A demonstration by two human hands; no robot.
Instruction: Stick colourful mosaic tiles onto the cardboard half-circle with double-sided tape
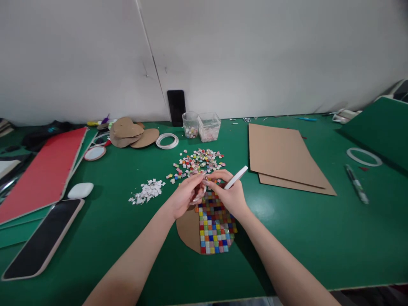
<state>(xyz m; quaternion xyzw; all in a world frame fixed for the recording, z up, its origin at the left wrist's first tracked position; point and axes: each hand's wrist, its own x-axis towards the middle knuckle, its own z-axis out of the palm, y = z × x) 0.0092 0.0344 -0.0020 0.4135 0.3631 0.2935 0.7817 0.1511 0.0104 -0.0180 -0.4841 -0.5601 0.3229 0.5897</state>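
Note:
My left hand (186, 195) and my right hand (231, 195) meet fingertip to fingertip above a round cardboard piece (188, 227). Rows of coloured mosaic tiles (214, 238) cover its right part, while bare cardboard shows at left. A white flat stick-like tool (236, 177) pokes out between my right thumb and forefinger; its lower end is hidden. The left fingers are pinched together, and whatever is between them is too small to name. Just beyond my hands lies a heap of loose mosaic tiles (200, 161). To the left is a pile of white paper scraps (148, 191).
Two clear containers (209, 127) and an upright phone (176, 107) stand by the wall. Cardboard sheets (280, 153) lie right, with a pen (357, 184) farther over. At left are cardboard discs (146, 138), a tape roll (167, 141), a red board (44, 170) and another phone (43, 240).

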